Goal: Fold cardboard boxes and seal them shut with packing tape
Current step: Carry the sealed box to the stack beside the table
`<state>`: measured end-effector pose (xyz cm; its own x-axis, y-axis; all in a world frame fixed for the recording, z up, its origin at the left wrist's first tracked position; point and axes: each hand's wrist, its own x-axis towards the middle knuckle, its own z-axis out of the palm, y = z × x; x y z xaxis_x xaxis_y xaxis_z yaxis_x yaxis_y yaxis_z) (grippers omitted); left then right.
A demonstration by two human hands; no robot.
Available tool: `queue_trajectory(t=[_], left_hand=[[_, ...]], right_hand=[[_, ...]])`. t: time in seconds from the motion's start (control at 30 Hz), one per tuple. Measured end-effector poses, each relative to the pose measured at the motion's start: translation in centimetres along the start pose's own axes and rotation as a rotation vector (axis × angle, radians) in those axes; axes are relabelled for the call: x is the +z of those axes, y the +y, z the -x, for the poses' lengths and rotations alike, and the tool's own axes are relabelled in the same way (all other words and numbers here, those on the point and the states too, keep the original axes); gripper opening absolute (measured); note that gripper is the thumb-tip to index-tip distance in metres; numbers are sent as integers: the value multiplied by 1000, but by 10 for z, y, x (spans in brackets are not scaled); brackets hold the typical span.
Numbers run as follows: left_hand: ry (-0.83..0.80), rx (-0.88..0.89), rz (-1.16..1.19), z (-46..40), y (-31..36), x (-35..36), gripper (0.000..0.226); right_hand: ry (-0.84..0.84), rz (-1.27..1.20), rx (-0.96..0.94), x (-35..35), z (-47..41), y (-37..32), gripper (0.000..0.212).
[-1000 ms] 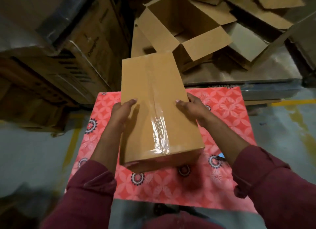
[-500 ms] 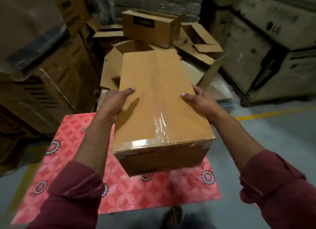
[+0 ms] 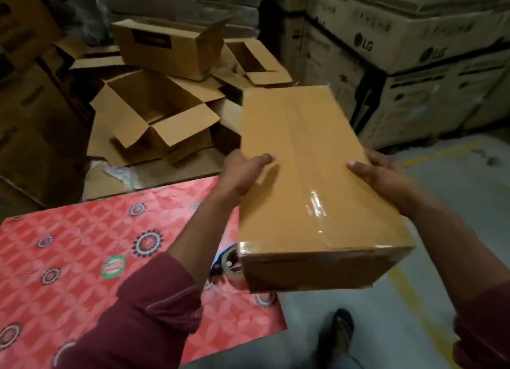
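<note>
The sealed cardboard box (image 3: pixel 309 181) is held in the air between both hands, over the grey floor (image 3: pixel 414 299) at the right edge of the red patterned mat (image 3: pixel 82 258), with its long axis running away from the person and its near end tilted slightly downward. A strip of clear packing tape (image 3: pixel 314 203) runs along the centre seam of the top face and folds over the near edge. The left hand (image 3: pixel 242 172) grips the left long side of the box: the thumb lies flat across the top face and the remaining fingers wrap out of sight under the side. The right hand (image 3: pixel 383 175) grips the opposite long side in the same way, thumb on top pointing inward. Both forearms extend forward, bare below dark red sleeves (image 3: pixel 149 313) pushed up toward the elbows. A roll of tape (image 3: pixel 230 261) lies on the mat, partly hidden under the near left corner of the box. Open, unsealed boxes (image 3: pixel 154 112) lie piled beyond the mat, and large printed cartons (image 3: pixel 414 65) are stacked at the right rear. A sandalled foot (image 3: pixel 339 330) stands on the floor below the box.
</note>
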<state>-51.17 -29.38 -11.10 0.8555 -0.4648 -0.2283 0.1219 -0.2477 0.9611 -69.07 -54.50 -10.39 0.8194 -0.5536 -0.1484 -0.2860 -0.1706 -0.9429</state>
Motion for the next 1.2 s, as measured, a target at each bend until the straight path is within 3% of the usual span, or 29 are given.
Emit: queue_trajectory(t=[0.13, 0.3, 0.4, 0.63, 0.73, 0.9, 1.03, 1.2], left_hand=[[-47, -57, -42, -56, -40, 104, 75], [33, -348, -119, -131, -119, 226, 90], [25, -491, -151, -160, -166, 273, 64], [21, -753, -233, -223, -342, 320, 42], [11, -865, -208, -247, -420, 338, 50], [9, -944, -108, -291, -529, 374, 30], [-89, -936, -48, -329, -596, 407, 42], [-101, -903, -5, -355, -662, 438, 58]], right_hand=[[-106, 41, 117, -72, -50, 78, 37], [-182, 106, 338, -128, -145, 193, 26], [-208, 93, 496, -135, -188, 264, 29], [-246, 176, 700, -103, -261, 444, 61], [-256, 252, 713, -84, -288, 528, 66], [-209, 401, 668, -63, -331, 653, 59], [-231, 531, 559, -54, -364, 731, 52], [-392, 581, 641, -51, -390, 799, 98]])
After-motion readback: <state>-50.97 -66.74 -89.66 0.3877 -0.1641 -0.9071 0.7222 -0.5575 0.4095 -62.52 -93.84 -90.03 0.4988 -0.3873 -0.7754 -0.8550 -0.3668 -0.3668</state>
